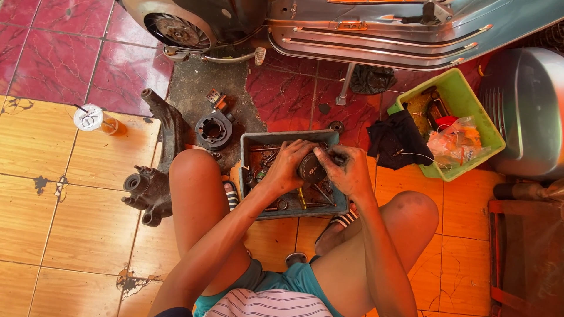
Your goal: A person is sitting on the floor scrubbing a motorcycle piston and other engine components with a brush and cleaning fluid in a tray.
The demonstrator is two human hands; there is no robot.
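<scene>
The round dark greasy metal engine part [311,167] sits right between both hands, held up over the grey rectangular plastic tray [252,141] on the floor, probably so anything that drops off lands among the bolts and tools in there. Biggest thing around is the light blue scooter body [411,29] across the top, propped on a thin stand, with a silver side panel [526,111] lying off to the right. Left of the knees there's a dark cast metal engine casing [153,182] on the orange floor tiles [70,223], and past it a small finned cylinder [214,129] on a grey mat, all within easy reach from the squat. A green plastic bin [487,132] with bags and bits has a black rag [399,141] draped over its edge. The left hand [288,164] wraps the part from the side, fingers clenched around it to steady it; the right hand [349,170] grips its other side, fingers curled over the top. A plastic cup of orange drink [97,120] stands well apart on the tiles.
</scene>
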